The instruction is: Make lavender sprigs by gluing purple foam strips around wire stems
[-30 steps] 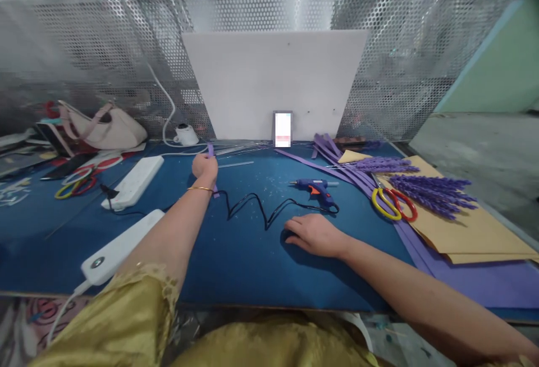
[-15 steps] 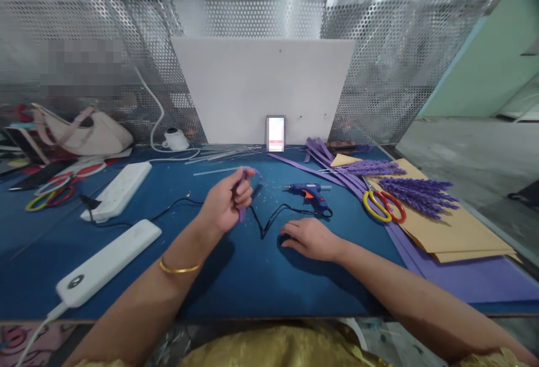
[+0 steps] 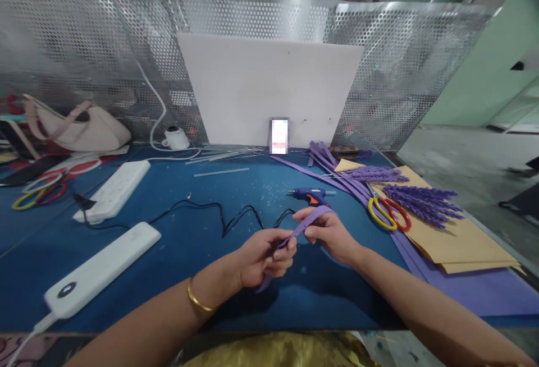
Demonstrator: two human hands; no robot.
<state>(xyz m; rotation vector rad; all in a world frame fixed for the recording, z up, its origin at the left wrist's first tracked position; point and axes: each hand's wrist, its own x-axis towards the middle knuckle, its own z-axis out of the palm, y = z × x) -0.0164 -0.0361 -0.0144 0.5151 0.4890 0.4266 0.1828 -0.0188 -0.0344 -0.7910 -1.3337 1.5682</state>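
Observation:
A narrow purple strip (image 3: 311,219) runs between my hands, above the blue table (image 3: 177,277). My left hand (image 3: 267,257) is closed on it in a pinch, and one end hangs below the fingers. My right hand (image 3: 328,232) has its fingers bent around the strip's other part, to the right of the left hand. Just behind my right hand lies a blue glue gun (image 3: 311,194), its handle partly hidden by that hand. Its black cord (image 3: 202,204) zigzags off to the left.
White power strips (image 3: 101,269) lie on the left, near scissors and a bag (image 3: 90,125). Red-and-yellow scissors (image 3: 389,214), purple sprigs (image 3: 421,204), brown paper (image 3: 467,246) and purple sheets (image 3: 492,291) lie right. A phone (image 3: 279,136) leans on a white board (image 3: 273,86).
My left hand has moved right and nearer the table's front edge with the strip. My right hand has risen from the table and now holds the strip too.

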